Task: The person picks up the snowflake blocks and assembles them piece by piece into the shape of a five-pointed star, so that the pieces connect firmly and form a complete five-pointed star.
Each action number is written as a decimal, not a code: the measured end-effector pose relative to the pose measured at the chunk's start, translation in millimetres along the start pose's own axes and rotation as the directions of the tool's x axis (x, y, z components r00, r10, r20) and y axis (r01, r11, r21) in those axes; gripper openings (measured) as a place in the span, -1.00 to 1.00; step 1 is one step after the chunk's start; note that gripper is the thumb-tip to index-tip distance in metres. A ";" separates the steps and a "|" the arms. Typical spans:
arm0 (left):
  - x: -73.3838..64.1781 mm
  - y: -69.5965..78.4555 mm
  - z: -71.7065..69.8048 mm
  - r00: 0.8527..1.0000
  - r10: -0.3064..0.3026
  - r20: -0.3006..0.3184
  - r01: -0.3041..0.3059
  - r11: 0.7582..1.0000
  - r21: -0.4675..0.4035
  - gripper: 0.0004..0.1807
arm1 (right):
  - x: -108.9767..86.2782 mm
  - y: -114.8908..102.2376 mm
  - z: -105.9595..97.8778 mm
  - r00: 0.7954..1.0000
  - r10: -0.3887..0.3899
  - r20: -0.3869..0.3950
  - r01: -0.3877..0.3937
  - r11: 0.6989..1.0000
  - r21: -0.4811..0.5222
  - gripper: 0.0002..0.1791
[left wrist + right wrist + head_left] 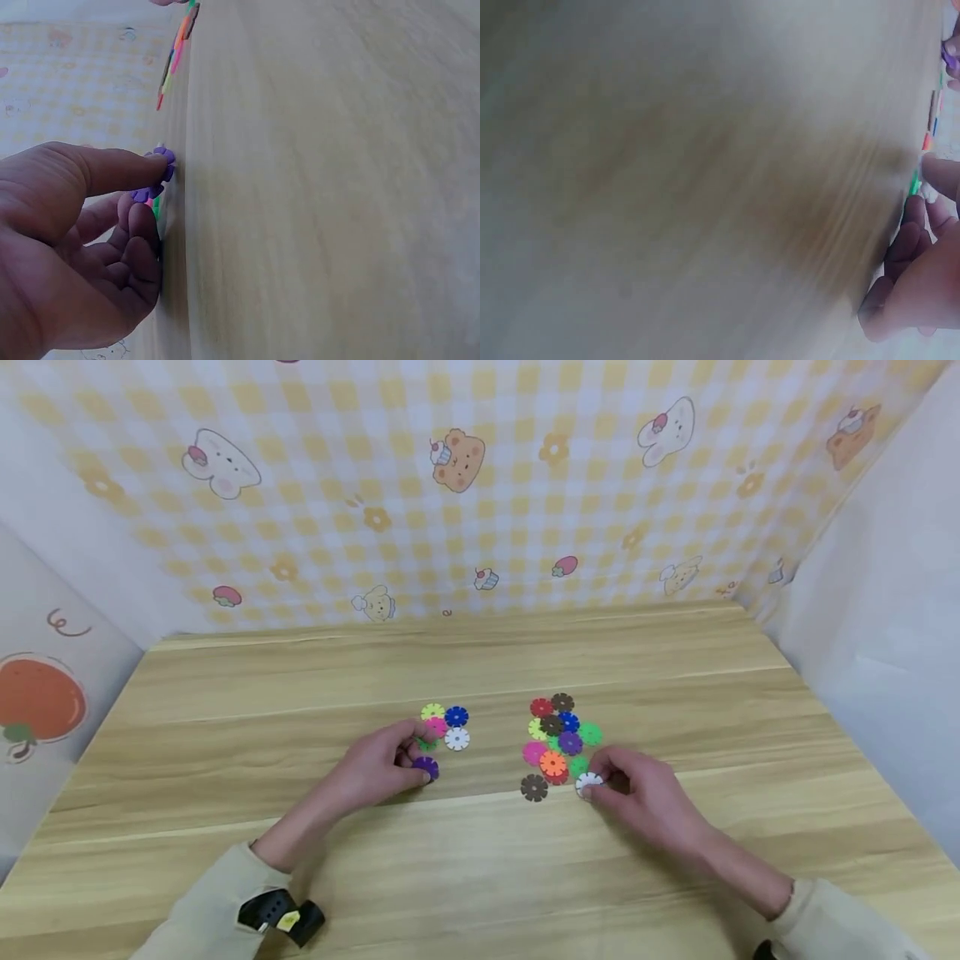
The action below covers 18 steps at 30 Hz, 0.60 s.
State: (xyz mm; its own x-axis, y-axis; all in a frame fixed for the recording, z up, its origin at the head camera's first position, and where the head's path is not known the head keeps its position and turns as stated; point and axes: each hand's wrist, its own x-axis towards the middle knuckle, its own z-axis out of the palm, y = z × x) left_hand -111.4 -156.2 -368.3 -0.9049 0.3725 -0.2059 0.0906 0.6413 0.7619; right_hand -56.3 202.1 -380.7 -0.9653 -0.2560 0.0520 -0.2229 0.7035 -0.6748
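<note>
Between thumb and fingers, my left hand [382, 764] pinches a purple notched plastic disc [427, 768]. Around its fingertips lie a yellow disc [432, 712], a dark blue disc [456, 717], a pink disc [436, 727], a white disc [457, 739] and a green disc [427, 745] partly hidden by the fingers. My right hand [645, 789] pinches another white disc [588, 784] at the near right of a larger cluster. In the left wrist view the purple disc [166, 165] is tilted under the thumb. The right wrist view shows the right hand [922, 262] low over the table, its disc mostly hidden.
The larger cluster holds several overlapping discs, among them an orange disc [553, 763], a red disc [541, 707] and a brown disc [534, 788]. They lie on a wood-grain table [465, 877]. Behind it hangs a yellow checked cloth [510, 510]; white walls stand at both sides.
</note>
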 end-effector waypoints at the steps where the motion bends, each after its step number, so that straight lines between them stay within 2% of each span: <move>1: -0.3 -0.2 -1.0 1.000 -0.001 0.008 0.001 1.000 0.000 -0.70 | 0.5 -1.0 -1.1 1.000 0.024 0.010 -0.024 0.999 0.022 -0.83; 8: 0.0 -0.2 -3.7 0.999 0.009 0.033 -0.009 1.000 -0.007 -0.92 | 0.3 -8.8 -6.8 0.993 0.107 0.057 -0.114 0.984 0.140 -0.87; 12: -1.6 1.5 -2.2 0.999 0.013 0.029 -0.012 0.998 -0.057 -0.95 | 1.5 -23.9 -11.8 0.978 0.192 0.083 -0.208 0.939 0.275 -0.83; 15: -6.8 5.8 -1.3 0.998 0.013 0.056 -0.002 0.982 -0.188 -0.96 | 6.5 -39.5 -13.4 0.966 0.222 0.132 -0.257 0.877 0.406 -0.79; 18: -15.1 14.8 -0.5 0.992 0.021 0.121 0.023 0.935 -0.354 -0.87 | 12.2 -53.8 -10.3 0.963 0.194 0.189 -0.264 0.827 0.497 -0.76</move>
State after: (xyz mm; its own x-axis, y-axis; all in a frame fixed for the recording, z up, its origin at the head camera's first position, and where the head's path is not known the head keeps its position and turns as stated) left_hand -96.6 -152.7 -353.6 -0.8460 0.4642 -0.2622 -0.0831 0.3710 0.9249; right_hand -57.5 168.0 -336.1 -0.9468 -0.2354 -0.2195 0.1378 0.3199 -0.9374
